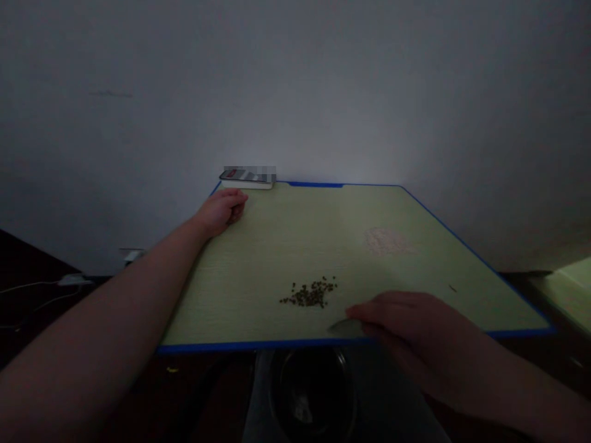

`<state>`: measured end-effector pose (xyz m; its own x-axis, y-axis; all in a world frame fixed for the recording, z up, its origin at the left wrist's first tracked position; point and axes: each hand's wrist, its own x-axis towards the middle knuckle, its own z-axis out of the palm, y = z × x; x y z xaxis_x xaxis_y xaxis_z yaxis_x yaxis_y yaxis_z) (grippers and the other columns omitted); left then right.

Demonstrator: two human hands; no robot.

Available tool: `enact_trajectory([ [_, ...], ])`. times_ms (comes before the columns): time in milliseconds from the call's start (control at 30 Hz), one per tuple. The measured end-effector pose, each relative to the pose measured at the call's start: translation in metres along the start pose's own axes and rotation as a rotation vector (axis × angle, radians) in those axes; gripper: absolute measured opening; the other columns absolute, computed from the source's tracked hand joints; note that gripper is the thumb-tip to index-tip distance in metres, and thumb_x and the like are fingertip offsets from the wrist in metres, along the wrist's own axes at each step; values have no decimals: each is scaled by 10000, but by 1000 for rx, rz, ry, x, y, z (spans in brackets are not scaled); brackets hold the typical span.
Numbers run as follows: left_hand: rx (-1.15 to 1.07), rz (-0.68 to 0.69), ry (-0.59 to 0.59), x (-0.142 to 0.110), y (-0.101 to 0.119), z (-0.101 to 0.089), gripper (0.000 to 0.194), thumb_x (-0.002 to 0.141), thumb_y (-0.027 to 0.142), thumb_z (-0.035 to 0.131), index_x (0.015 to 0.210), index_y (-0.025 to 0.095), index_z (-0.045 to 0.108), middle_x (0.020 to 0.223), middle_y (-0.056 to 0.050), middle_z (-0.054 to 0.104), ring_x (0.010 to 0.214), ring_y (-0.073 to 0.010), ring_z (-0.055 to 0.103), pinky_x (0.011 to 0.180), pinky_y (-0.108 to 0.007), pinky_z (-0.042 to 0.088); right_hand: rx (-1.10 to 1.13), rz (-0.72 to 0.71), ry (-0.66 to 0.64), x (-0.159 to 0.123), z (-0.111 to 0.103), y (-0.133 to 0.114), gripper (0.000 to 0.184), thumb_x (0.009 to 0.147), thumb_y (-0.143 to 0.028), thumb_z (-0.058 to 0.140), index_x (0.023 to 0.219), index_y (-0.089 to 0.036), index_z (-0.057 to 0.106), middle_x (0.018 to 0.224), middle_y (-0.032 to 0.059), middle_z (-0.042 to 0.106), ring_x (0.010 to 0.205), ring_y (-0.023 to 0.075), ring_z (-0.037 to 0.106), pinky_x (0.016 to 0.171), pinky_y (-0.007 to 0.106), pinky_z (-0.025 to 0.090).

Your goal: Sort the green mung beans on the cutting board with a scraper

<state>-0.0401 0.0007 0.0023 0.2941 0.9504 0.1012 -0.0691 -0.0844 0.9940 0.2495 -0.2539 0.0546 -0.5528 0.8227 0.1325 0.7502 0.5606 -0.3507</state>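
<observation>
My left hand (222,210) rests near the far left corner of the pale wooden table (277,240). Its fingers are curled into a loose fist, and nothing shows between them. Low over the near edge, my right hand (406,326) pinches a thin, greyish, curved flat piece (345,326); the palm hides part of it, so its kind is unclear. Just left of and beyond its tip lies a scattered heap of small dark brown grains (313,292). Below the table edge, in front of me, is a dark round bowl (314,394), its inside mostly in shadow.
A white-edged box or book (247,179) lies at the far left corner by the wall (323,92). Pale grains or powder (388,240) spread on the right side. A small dark sliver (452,288) lies farther right. Blue trim borders the table; white cables (71,280) run at left.
</observation>
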Motion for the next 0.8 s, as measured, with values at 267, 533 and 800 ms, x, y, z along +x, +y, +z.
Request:
enact_trajectory([
  [267, 33, -18, 13, -2, 2, 1, 245, 689, 193, 576, 538, 175, 384, 421, 53, 351, 343, -38, 304, 348, -205, 156, -461, -135, 332, -37, 21, 27, 290, 827, -109, 420, 1040, -146, 614, 919, 73, 694, 825, 196, 621, 730, 348, 515],
  [533, 40, -16, 11, 0, -1, -3, 236, 693, 202, 567, 535, 175, 393, 431, 52, 340, 350, -41, 306, 352, -213, 157, -436, -125, 311, -8, 25, 41, 305, 791, -89, 461, 1037, -114, 638, 917, 88, 691, 835, 208, 596, 777, 371, 499],
  [800, 54, -10, 12, 0, 0, -2, 231, 686, 207, 574, 542, 178, 397, 426, 55, 338, 347, -40, 304, 357, -213, 169, -388, -169, 257, 2, 30, 37, 307, 775, -83, 458, 1021, -106, 640, 897, 93, 688, 814, 210, 590, 746, 369, 500],
])
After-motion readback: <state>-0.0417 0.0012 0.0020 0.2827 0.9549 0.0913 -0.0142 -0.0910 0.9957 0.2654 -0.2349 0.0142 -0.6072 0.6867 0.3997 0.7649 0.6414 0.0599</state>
